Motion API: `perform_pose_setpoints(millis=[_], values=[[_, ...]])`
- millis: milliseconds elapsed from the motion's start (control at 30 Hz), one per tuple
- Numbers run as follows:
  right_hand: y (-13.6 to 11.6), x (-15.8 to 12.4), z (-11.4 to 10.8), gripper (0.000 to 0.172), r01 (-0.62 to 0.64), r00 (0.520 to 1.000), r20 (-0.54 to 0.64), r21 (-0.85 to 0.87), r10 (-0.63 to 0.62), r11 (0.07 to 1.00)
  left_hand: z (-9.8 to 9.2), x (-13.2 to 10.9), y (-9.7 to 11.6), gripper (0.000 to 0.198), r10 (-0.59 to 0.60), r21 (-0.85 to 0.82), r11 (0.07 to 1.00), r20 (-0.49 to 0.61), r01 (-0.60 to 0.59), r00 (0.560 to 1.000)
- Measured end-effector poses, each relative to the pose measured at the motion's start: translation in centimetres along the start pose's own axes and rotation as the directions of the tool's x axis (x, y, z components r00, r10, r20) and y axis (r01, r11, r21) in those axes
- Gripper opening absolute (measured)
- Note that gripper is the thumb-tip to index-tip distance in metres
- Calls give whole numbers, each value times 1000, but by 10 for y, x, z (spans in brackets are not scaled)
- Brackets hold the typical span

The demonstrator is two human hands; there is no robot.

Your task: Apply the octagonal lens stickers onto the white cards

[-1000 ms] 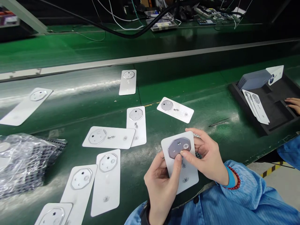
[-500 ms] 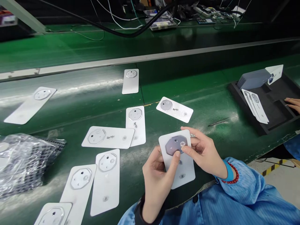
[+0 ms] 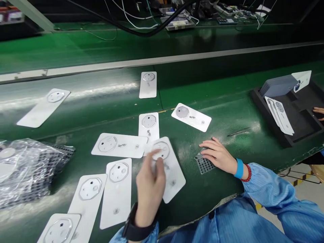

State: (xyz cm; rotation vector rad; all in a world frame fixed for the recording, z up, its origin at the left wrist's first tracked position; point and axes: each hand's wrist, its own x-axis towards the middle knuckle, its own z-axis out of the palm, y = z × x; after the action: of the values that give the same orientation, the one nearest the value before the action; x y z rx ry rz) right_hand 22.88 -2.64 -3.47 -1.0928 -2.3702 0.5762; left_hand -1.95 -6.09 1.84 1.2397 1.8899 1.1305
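My left hand (image 3: 150, 180) is smeared by motion, and its fingers close on a white phone back panel (image 3: 172, 172) near the panel's octagonal camera ring. The panel lies low over the green conveyor belt (image 3: 222, 111), beside other panels. To the right, my right hand (image 3: 217, 155) rests on the belt, fingers stretched out. Its fingertips touch a small dark perforated tray (image 3: 204, 165). That hand holds nothing.
Several more white panels (image 3: 118, 145) lie scattered on the belt. A plastic-wrapped bundle (image 3: 25, 172) sits at the left. Thin tweezers (image 3: 238, 132) lie right of centre. A black tray (image 3: 298, 125) with stacked panels stands at the right, with another person's hand (image 3: 319, 111) on it. Cables run along the back.
Both hands held the panel in front of me. Now the left hand has carried it left and down to the belt, and the right hand has let go and dropped onto the small tray.
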Motion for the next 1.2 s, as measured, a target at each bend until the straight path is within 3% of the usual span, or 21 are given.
perform_pose_setpoints(millis=[67,133,233,333,400,533,667,833,967,1067,1200], values=[[-3,2,-6,14,14,997,-71,58,-10,998,14,-3,5,17,30,63,997,189,-42,981],[-7,5,-15,14,30,993,-119,96,-19,995,28,-5,11,20,-2,-11,1000,382,7,924],[-12,10,-25,15,64,992,-110,77,-55,995,45,-7,14,23,-31,-141,983,507,118,862],[-16,14,-26,22,82,995,-61,-2,-82,997,55,-6,8,26,-41,-205,965,505,166,862],[-20,15,-23,27,72,993,-90,-13,-73,997,58,-5,3,27,-59,-241,948,505,206,861],[-30,19,-13,14,60,970,-242,155,-21,986,60,-9,-2,26,-95,-303,909,516,286,851],[-33,22,-6,17,81,973,-228,237,-25,968,62,-12,-6,28,-152,-351,862,511,367,846],[-36,22,-6,22,205,956,-202,-66,-215,976,66,-13,-7,33,-228,-390,799,509,458,830],[-40,18,-4,23,288,929,-134,-328,-346,900,67,-12,-4,28,-236,-390,793,513,468,825],[-40,17,-2,22,331,899,-157,-370,-410,868,66,-11,-4,28,-228,-376,807,512,455,828],[-37,21,-2,21,261,951,-107,-227,-291,938,67,-12,-7,35,-224,-338,832,522,441,823]])
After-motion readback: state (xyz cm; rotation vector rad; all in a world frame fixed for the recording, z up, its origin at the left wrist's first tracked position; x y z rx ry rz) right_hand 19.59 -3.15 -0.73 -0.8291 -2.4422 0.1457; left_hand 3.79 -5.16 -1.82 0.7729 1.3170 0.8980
